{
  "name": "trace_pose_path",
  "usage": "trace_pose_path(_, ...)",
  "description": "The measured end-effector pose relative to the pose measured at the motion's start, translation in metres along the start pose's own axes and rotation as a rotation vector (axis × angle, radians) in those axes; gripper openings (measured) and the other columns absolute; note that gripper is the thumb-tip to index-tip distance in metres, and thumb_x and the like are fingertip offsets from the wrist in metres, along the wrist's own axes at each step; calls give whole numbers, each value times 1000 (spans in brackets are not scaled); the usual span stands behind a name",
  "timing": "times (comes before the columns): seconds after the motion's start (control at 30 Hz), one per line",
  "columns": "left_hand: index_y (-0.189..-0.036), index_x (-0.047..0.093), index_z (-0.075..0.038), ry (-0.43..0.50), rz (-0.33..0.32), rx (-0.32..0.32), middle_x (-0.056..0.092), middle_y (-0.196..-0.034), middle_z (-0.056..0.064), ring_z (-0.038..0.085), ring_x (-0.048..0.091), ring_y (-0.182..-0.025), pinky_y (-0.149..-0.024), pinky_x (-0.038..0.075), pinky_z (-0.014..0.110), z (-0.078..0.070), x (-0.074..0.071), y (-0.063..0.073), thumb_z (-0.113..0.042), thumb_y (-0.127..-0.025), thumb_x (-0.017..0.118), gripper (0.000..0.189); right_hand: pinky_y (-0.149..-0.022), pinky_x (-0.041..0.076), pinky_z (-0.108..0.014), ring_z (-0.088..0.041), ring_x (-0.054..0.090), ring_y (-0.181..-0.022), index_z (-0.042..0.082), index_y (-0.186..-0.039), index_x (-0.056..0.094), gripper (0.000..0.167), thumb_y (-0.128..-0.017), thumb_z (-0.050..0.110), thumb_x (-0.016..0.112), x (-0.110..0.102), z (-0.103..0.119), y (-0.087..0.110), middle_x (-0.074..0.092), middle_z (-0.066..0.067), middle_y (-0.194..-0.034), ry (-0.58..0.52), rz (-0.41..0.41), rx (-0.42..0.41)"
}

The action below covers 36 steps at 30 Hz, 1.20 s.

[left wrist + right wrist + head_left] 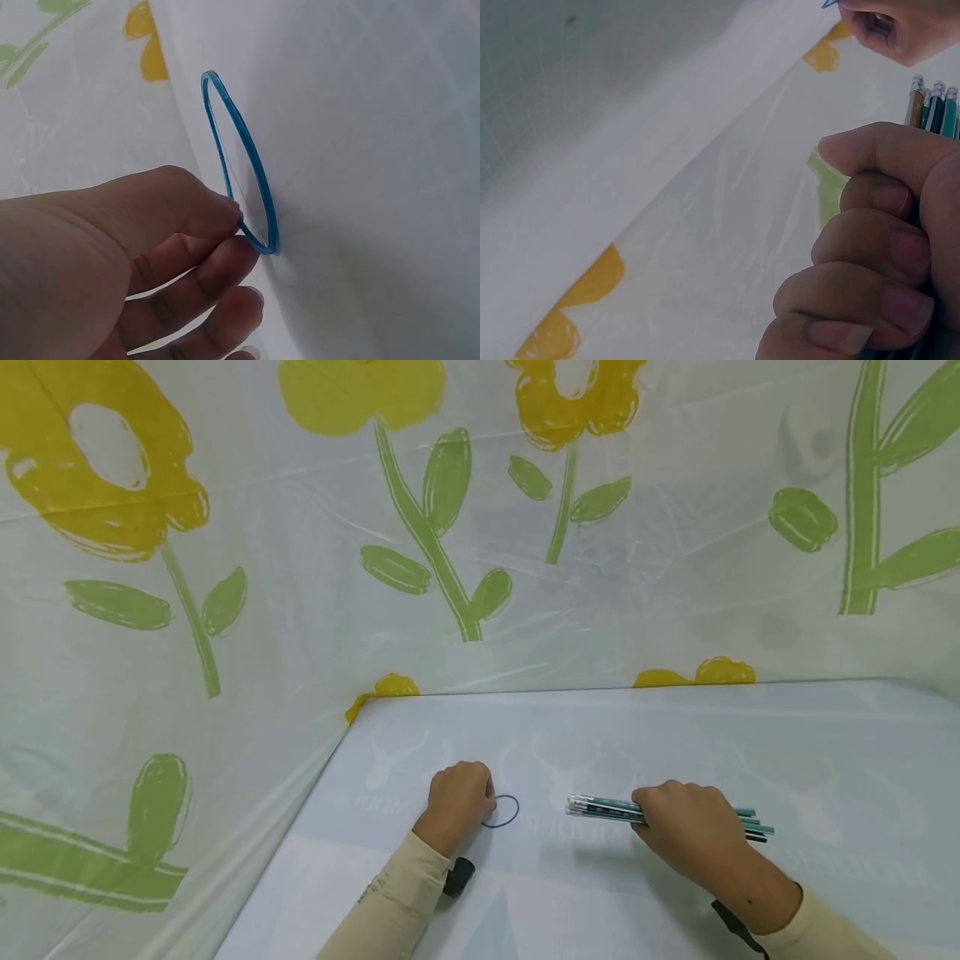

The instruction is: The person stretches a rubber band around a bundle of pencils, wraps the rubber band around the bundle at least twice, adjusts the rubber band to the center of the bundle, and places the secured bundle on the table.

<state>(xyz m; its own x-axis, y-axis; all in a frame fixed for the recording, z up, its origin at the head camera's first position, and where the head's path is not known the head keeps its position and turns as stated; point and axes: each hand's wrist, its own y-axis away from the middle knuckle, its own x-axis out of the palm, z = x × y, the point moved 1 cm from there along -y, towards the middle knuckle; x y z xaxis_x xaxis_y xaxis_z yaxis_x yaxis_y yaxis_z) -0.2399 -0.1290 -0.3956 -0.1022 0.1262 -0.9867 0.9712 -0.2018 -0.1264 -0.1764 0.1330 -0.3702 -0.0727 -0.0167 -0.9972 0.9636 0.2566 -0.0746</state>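
Between thumb and forefinger, my left hand pinches a blue rubber band, which hangs as a loose loop toward the right in the head view. My right hand grips a bundle of several pencils held roughly level above the table. Their white-tipped ends point left toward the band, and the other ends stick out past the right side of the fist. In the right wrist view the curled fingers hide most of the pencils. A gap separates the band from the bundle.
The white table carries faint deer-head prints. Behind it and along the left hangs a pale curtain with yellow flowers and green leaves, meeting the table's far and left edges. A black strap shows at the right wrist.
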Motion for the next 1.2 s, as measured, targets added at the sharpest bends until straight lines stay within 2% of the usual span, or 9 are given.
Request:
trace_pose_path(0.17, -70, 69, -14, 12, -19, 0, 63, -64, -4, 10, 50, -57, -53, 41, 25, -2, 0, -1, -11, -79, 79, 14, -51, 42, -27, -14, 46, -57, 12, -92, 76, 19, -80, 25, 84, -1, 1, 0, 66, 2, -70, 8, 9, 4)
trace_pose_path(0.4, -71, 63, -14, 114, -39, 23, 56, -61, -6, 10, 46, -54, -50, 37, 23, -7, -6, 2, -11, -82, 77, 18, -51, 41, -26, -13, 46, -57, 13, -91, 76, 17, -80, 24, 84, -1, 3, 1, 66, 3, -69, -1, 4, -4)
trace_pose_path(0.67, -73, 61, -14, 174, -108, 107, 52, -59, -8, 7, 41, -52, -47, 33, 20, -17, -14, 6, -8, -81, 73, 15, -52, 42, -27, -13, 47, -57, 12, -92, 76, 17, -81, 24, 83, -1, 3, 1, 67, 2, -72, -5, 22, 1)
trace_pose_path(0.8, -74, 61, -14, 202, -120, 128, 51, -59, -9, 6, 40, -51, -46, 32, 19, -22, -18, 8, -8, -82, 72, 15, -52, 43, -27, -13, 47, -57, 13, -92, 76, 17, -81, 23, 83, -1, 3, 1, 68, 2, -72, -8, 17, -1)
trace_pose_path(1.2, -81, 62, -16, 273, -144, 161, 64, -67, -9, 4, 44, -51, -47, 35, 19, -41, -27, 16, -15, -87, 70, 10, -50, 40, -26, -13, 45, -55, 13, -90, 75, 16, -80, 22, 83, 2, 7, 3, 66, 3, -70, 9, -14, -22)
